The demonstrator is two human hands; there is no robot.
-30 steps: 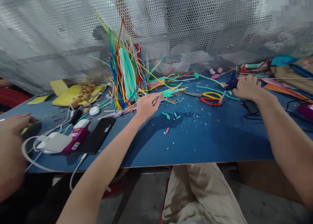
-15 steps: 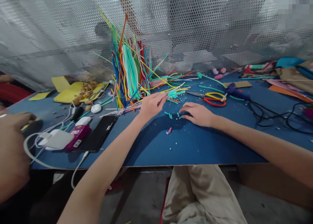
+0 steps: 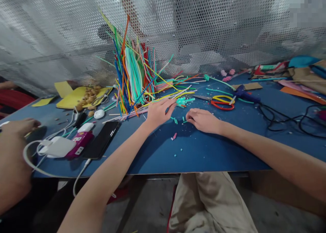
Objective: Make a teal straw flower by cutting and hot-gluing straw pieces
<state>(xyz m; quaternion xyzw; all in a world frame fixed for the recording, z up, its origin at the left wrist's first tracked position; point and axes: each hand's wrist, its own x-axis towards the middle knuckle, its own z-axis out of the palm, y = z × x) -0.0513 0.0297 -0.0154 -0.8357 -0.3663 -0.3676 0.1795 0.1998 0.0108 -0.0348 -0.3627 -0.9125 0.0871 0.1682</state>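
Note:
My left hand [image 3: 160, 111] is closed in a pinch on a turquoise pipe cleaner cluster [image 3: 181, 101], whose short fuzzy arms spread out beyond the fingertips. Just right of it, my right hand [image 3: 202, 120] rests low over the table with thumb and fingers pressed together. What those fingers hold, if anything, is hidden. Short turquoise pipe cleaner pieces [image 3: 175, 121] lie on the blue table [image 3: 158, 155] between the hands, some right beside the right fingertips. Red-and-yellow-handled scissors [image 3: 222, 102] lie behind my right hand.
A tall bunch of colourful pipe cleaners [image 3: 134, 73] stands at the back against a perforated metal panel [image 3: 203, 29]. Left are a phone [image 3: 103, 139], a purple power block with chargers [image 3: 80, 143] and another person's hand [image 3: 21, 128]. A blue glue gun [image 3: 246, 94] with black cord lies right.
My right hand's fingers have drawn closer together beside the turquoise pieces. My left hand still holds the cluster in nearly the same place. The whole view has shifted slightly.

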